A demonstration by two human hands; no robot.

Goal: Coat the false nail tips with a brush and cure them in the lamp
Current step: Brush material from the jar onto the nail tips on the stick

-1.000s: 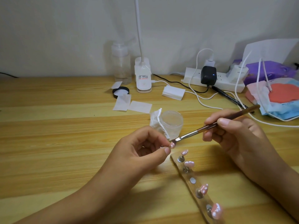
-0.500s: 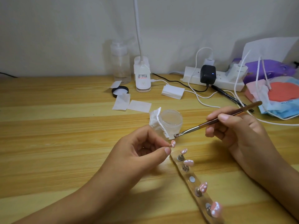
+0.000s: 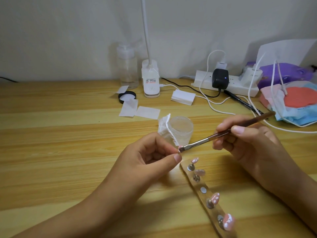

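My left hand [image 3: 151,157] pinches a small pink false nail tip [image 3: 180,148] on its stand between thumb and fingers. A thin brown-handled brush [image 3: 223,133] is gripped in my right hand [image 3: 247,145], and its bristles touch the pinched tip. In front of my hands lies a clear holder strip [image 3: 205,194] carrying several pink nail tips on metal pegs, with one peg spot bare. A clear open jar [image 3: 181,129] stands just behind the hands, a crumpled white wipe [image 3: 163,126] against it.
At the back of the wooden table [image 3: 60,143] are a clear pump bottle [image 3: 127,67], a white clip lamp base [image 3: 151,79], a black lid [image 3: 127,97], white paper squares [image 3: 139,110], a power strip [image 3: 226,83] with cables, and face masks [image 3: 291,102] at right.
The brush lifted a little away from the pinched nail tip, then came back down onto it. My left hand stayed in place.
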